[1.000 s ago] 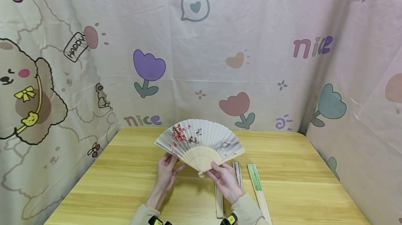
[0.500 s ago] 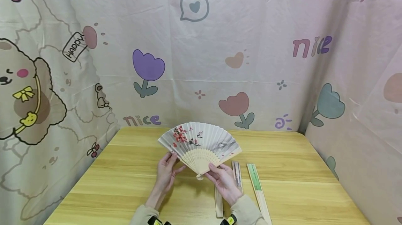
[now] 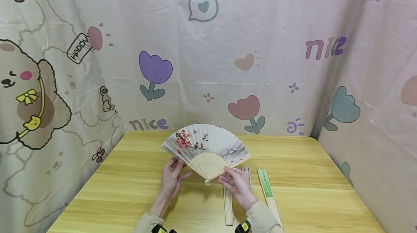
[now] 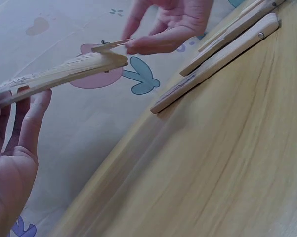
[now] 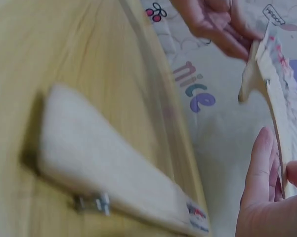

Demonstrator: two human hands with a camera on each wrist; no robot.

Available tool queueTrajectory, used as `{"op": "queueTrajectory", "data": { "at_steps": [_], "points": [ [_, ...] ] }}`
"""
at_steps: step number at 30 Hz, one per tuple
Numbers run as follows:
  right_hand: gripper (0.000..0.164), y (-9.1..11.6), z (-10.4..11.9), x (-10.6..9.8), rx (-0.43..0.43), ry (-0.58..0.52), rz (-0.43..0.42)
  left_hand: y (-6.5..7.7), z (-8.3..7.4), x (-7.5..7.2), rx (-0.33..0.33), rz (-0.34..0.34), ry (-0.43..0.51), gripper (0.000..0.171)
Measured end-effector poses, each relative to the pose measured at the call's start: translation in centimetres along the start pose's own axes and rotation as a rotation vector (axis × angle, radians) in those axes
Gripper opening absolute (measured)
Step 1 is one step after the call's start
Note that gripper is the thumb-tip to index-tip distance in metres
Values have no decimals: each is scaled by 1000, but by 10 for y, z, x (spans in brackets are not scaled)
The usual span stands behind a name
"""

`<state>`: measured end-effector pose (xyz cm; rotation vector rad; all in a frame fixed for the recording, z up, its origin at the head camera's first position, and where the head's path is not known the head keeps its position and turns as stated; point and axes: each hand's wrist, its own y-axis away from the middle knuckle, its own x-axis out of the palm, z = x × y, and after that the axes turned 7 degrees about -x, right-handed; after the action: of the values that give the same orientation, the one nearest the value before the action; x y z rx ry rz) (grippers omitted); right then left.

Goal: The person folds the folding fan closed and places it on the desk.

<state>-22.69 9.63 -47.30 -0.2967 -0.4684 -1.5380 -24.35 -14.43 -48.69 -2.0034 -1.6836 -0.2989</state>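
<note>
A spread folding fan (image 3: 224,140), white with red blossoms and pale bamboo ribs, is held up above the table between both hands. My left hand (image 3: 171,178) pinches its left edge, thumb in front and fingers behind. At the right edge, my right hand (image 3: 239,186) grips the outer rib between thumb and fingers, a little out from the pivot. In the left wrist view the fan (image 4: 64,71) appears nearly edge-on, its pivot end pointing toward the right hand (image 4: 175,24). The right wrist view shows the outer rib (image 5: 274,111) between the right thumb and fingers.
Several folded fans lie on the wooden table (image 3: 114,189): one with a green end (image 3: 266,186), a plain-ribbed one (image 3: 228,207), and another (image 3: 246,171) partly behind the right hand. A printed cloth (image 3: 202,63) hangs behind and at both sides.
The fan dips slightly toward me, then rises again. My right hand has shifted right, outward along the right edge of the fan. The left hand stays nearly in place.
</note>
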Motion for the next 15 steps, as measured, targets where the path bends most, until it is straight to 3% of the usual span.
{"op": "queueTrajectory", "data": {
  "at_steps": [8,15],
  "points": [
    [16,-2,6,-7,3,45,-31,2,-2,2,92,91,24,37],
    [11,-2,7,-7,1,68,-68,3,-4,6,123,108,4,38]
  ]
}}
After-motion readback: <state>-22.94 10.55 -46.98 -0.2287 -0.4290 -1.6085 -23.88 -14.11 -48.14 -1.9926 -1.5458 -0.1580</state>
